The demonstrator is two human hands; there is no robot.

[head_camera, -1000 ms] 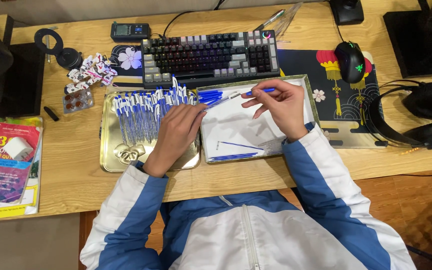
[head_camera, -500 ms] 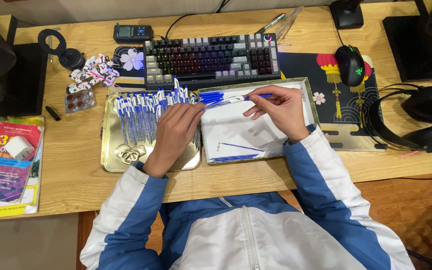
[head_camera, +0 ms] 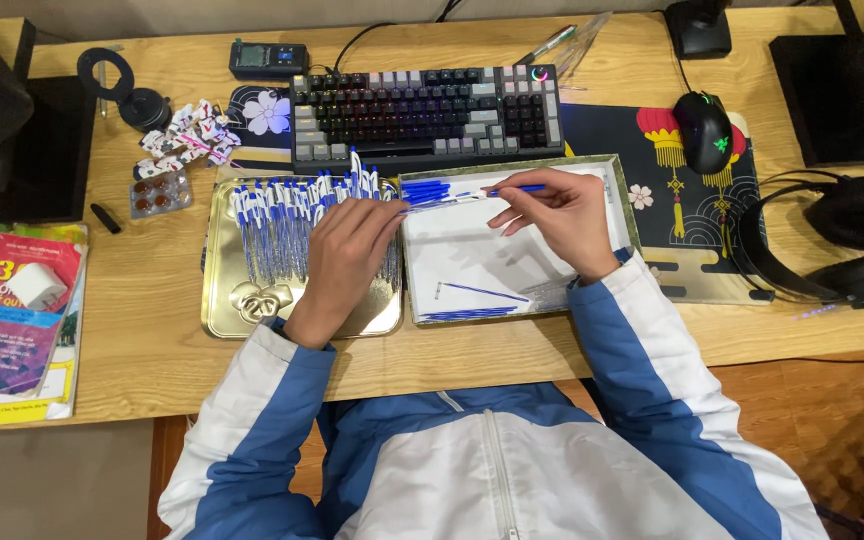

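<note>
A gold metal tray [head_camera: 227, 315] holds several blue-and-white pens [head_camera: 277, 225] laid side by side. My left hand [head_camera: 347, 255] rests on these pens, its fingertips pinching the end of one pen at the tray's right edge. To the right is a white-lined box [head_camera: 627, 215] with several blue pen caps [head_camera: 427, 190] at its top left and thin blue refills [head_camera: 472, 292] near its bottom. My right hand [head_camera: 557, 215] hovers over the box and pinches the other end of the same blue pen [head_camera: 497, 190], held level between both hands.
A keyboard [head_camera: 427, 115] lies just behind the tray and box. A mouse [head_camera: 704, 130] sits on a dark patterned mat [head_camera: 682, 240], headphones [head_camera: 842, 245] at far right. Books [head_camera: 12, 320], a blister pack [head_camera: 157, 193] and wrapped sweets [head_camera: 187, 140] lie at left.
The view has shifted slightly. Both hands stay over the tray and box; the right hand has drawn a little closer to the left along the pen.
</note>
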